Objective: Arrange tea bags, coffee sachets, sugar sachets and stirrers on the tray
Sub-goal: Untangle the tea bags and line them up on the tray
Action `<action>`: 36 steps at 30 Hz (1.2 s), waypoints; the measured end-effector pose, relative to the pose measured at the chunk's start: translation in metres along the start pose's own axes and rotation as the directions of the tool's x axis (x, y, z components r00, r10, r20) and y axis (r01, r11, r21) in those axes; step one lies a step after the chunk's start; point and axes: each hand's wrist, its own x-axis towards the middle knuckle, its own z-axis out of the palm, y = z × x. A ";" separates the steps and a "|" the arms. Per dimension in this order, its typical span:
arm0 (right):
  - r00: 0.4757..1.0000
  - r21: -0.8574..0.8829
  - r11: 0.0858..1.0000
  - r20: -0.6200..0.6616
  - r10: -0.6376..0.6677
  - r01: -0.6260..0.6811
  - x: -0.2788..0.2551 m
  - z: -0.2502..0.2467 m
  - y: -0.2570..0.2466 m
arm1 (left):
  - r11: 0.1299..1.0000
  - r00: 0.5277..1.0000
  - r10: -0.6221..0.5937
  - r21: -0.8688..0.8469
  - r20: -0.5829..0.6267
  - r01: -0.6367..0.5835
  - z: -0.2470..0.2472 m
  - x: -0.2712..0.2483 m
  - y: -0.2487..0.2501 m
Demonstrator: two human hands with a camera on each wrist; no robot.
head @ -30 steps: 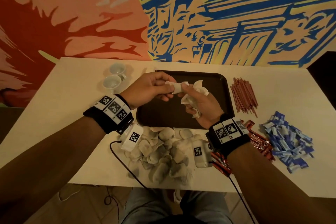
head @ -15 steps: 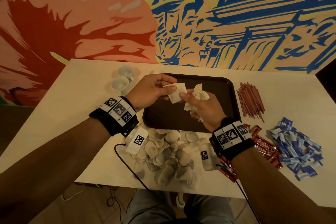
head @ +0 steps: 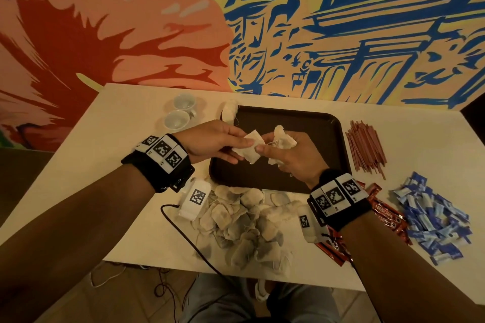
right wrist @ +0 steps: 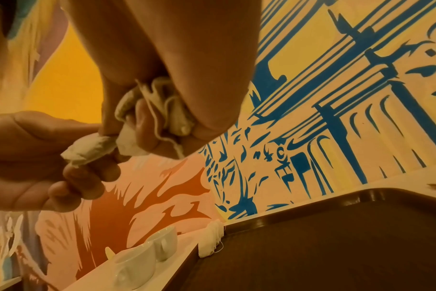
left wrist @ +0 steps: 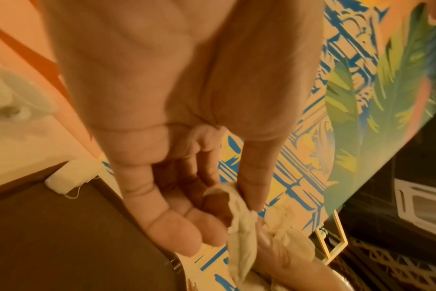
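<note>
Hands (head: 214, 140) (head: 295, 155) pinch crumpled tea bag (head: 250, 148) — papery.

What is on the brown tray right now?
The tray shows bare brown surface. One tea bag stands at its far-left corner, against the rim. Both hands hold tea bags above it; the left hand and right hand cover part of the surface.

**What I wear on my arms**

My forearms are bare. Each wrist carries a wide black band (head: 157, 165) topped with three white tiles printed with black square codes; the other band (head: 338, 199) matches. A white box with one more code hangs under each wrist. A thin black cable (head: 183, 233) trails from the left box. I wear blue jeans (head: 223, 301).
</note>
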 end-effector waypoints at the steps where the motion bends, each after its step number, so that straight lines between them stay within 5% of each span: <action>1: 1.000 -0.008 1.000 0.006 -0.017 0.017 0.001 0.000 -0.001 | 1.000 1.000 -0.004 -0.025 0.016 0.005 -0.001 0.000 0.000; 12: 1.000 -0.049 0.998 -0.003 -0.026 0.025 0.005 0.001 -0.004 | 0.980 0.995 0.085 -0.173 -0.052 -0.093 -0.002 -0.001 0.001; 26: 0.983 0.094 0.982 -0.066 0.172 -0.165 0.010 -0.013 0.005 | 0.982 0.988 0.114 -0.138 -0.100 -0.128 -0.013 -0.007 0.008; 36: 0.942 -0.045 0.954 -0.178 0.285 -0.297 0.023 -0.025 0.026 | 0.950 0.958 0.211 -0.189 -0.195 -0.247 -0.047 -0.016 0.021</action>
